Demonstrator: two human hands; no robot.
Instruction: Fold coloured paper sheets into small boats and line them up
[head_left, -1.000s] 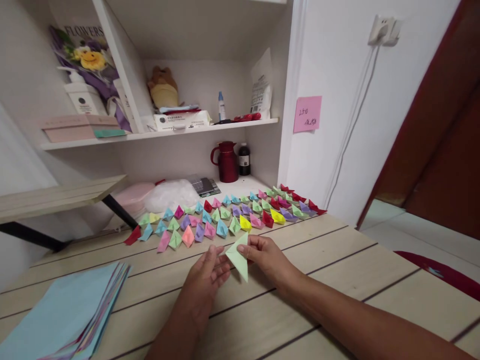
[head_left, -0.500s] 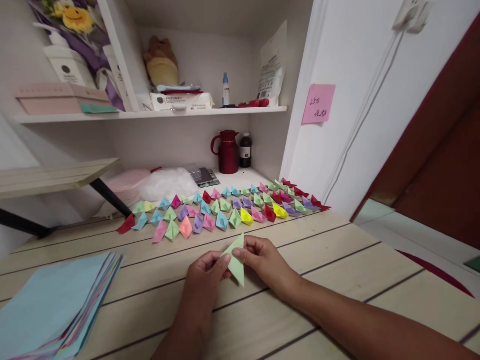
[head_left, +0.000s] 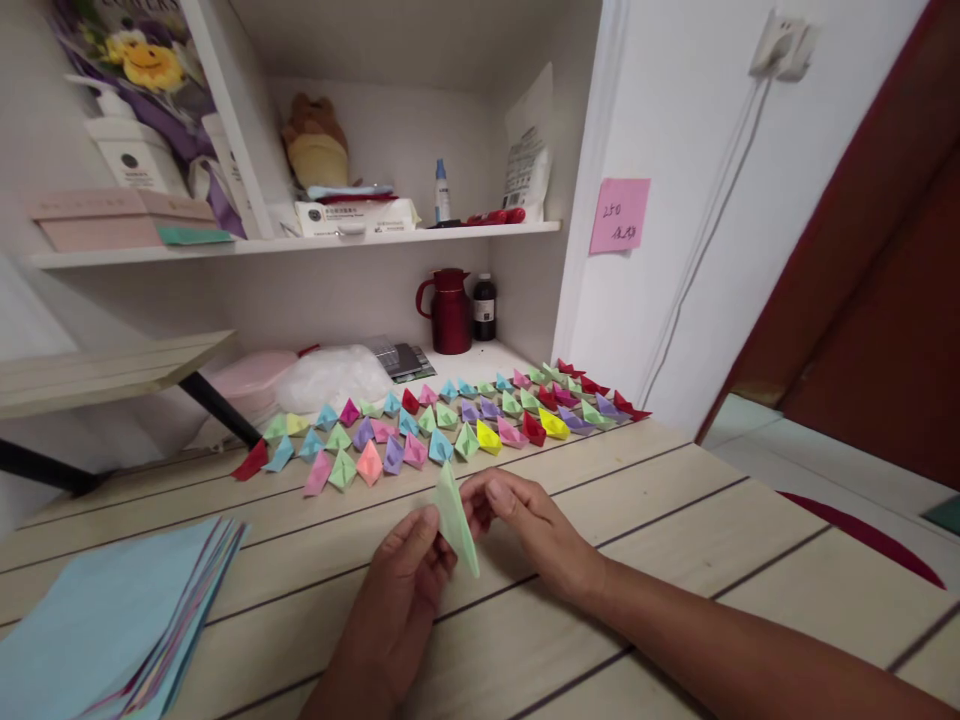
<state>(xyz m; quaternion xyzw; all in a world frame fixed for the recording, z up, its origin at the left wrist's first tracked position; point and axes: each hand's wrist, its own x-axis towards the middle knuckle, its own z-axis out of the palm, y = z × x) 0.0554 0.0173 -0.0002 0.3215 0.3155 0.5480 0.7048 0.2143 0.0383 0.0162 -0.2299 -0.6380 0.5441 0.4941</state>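
A pale green folded paper stands on edge above the table, seen nearly side-on, a pointed triangle in outline. My left hand grips its left side between thumb and fingers. To the right of the paper is my right hand, its fingers curved close to the sheet and its thumb raised off it. Whether those fingertips touch the paper's far face I cannot tell. Beyond both hands, several rows of small folded paper boats in many colours spread across the table.
A stack of coloured paper, light blue on top, lies at the left of the striped wooden table. Behind the boats stand a dark red jug and a dark bottle. A small raised shelf juts in from the left.
The green paper has turned from facing me to nearly side-on. My right thumb has lifted off it, while my left hand keeps its grip. The camera view has shifted slightly.
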